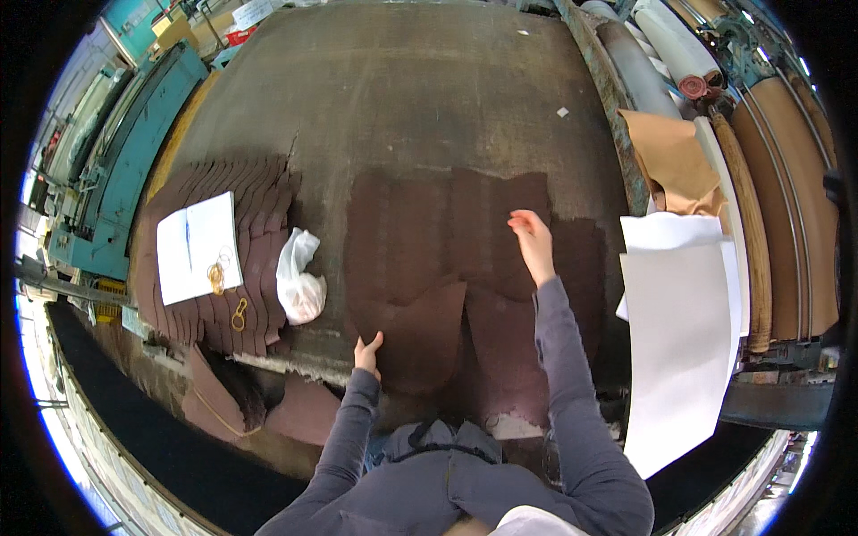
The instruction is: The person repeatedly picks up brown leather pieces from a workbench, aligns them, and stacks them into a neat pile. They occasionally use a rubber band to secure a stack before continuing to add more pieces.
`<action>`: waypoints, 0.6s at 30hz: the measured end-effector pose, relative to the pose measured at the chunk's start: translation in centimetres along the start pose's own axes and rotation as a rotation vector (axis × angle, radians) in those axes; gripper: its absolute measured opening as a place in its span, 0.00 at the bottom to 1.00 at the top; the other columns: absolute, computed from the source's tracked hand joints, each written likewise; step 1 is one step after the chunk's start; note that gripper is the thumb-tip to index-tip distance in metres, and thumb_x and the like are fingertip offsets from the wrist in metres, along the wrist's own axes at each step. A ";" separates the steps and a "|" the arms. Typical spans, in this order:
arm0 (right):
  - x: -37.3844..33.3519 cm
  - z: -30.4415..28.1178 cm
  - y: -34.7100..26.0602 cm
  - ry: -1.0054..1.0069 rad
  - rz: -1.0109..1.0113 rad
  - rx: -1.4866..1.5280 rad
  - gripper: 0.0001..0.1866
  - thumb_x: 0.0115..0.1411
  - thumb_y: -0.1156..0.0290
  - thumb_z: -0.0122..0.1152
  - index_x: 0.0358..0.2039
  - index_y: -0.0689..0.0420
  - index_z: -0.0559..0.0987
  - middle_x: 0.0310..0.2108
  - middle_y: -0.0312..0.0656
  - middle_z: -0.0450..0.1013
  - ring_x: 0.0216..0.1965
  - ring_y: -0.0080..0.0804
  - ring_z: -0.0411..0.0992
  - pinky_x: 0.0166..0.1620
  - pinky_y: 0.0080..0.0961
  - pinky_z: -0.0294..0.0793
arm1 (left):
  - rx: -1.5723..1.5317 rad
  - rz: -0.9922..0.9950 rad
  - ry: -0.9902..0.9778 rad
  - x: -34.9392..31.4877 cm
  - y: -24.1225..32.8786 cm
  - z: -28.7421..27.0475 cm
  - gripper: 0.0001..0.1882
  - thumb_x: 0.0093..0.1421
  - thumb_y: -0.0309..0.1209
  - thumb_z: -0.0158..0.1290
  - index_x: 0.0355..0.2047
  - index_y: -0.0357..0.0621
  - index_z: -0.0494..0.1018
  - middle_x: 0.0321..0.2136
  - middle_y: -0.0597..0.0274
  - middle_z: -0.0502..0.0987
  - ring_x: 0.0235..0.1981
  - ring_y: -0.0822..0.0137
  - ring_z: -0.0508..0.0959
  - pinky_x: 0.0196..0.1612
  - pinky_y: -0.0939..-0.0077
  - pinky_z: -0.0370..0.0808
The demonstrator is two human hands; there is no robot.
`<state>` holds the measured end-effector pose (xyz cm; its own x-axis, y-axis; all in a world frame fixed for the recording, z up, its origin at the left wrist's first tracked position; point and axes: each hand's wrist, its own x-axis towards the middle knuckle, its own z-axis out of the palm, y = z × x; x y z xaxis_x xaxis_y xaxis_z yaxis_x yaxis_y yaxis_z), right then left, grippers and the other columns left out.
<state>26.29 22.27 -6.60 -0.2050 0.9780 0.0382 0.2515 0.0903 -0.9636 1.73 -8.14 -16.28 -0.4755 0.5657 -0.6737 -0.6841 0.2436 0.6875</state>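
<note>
Dark brown leather-like pieces (409, 335) lie overlapped on the worn table in front of me. My left hand (367, 354) is at the lower left edge of the front piece, its thumb on top and its other fingers partly hidden, seemingly gripping that edge. Farther forward and to the right, my right hand (533, 243) hovers over or rests lightly on the pieces. Its fingers are loosely bent toward the left, with nothing seen in them. A curved split shows between two rounded lobes in front of me.
At left, a stack of brown pieces (259, 223) bears an open notebook (197, 250), yellowish rings (239, 314) and a white plastic bag (301, 277) beside it. White sheets (675, 339) and tan leather (672, 156) lie right. Rolls (675, 40) stand beyond; a teal machine (125, 170) is far left.
</note>
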 end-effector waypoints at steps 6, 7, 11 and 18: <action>15.1 0.6 10.0 -0.222 -0.184 -0.809 0.11 0.56 0.68 0.58 0.39 0.58 0.74 0.39 0.42 0.74 0.44 0.42 0.70 0.47 0.37 0.70 | 0.063 -0.170 0.073 -0.1 1.2 1.9 0.35 0.56 0.34 0.58 0.60 0.39 0.56 0.53 0.49 0.65 0.53 0.51 0.67 0.55 0.55 0.64; 16.0 1.5 10.2 -0.253 -0.164 -0.914 0.11 0.56 0.67 0.58 0.39 0.57 0.74 0.40 0.42 0.73 0.45 0.44 0.69 0.49 0.39 0.69 | 0.047 -0.158 0.075 -0.2 1.0 1.6 0.35 0.56 0.34 0.58 0.60 0.38 0.56 0.53 0.49 0.65 0.53 0.51 0.67 0.56 0.55 0.63; 18.8 3.2 10.0 -0.405 -0.077 -1.120 0.17 0.58 0.57 0.57 0.41 0.56 0.73 0.44 0.45 0.70 0.50 0.45 0.64 0.52 0.41 0.65 | 0.021 -0.139 0.130 0.2 0.6 1.2 0.27 0.55 0.29 0.57 0.54 0.37 0.63 0.48 0.54 0.70 0.49 0.57 0.70 0.53 0.64 0.66; 19.8 2.9 9.8 -0.533 -0.165 -1.344 0.24 0.56 0.45 0.55 0.30 0.57 0.77 0.43 0.45 0.68 0.48 0.47 0.63 0.51 0.44 0.62 | 0.019 -0.164 0.155 -0.1 1.4 2.2 0.24 0.55 0.28 0.57 0.51 0.36 0.66 0.47 0.56 0.72 0.47 0.60 0.72 0.51 0.69 0.67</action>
<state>21.91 42.00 -16.07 -0.5634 0.7817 -0.2676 0.8072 0.5898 0.0234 2.01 -6.10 -14.62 -0.4391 0.3896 -0.8096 -0.7493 0.3383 0.5692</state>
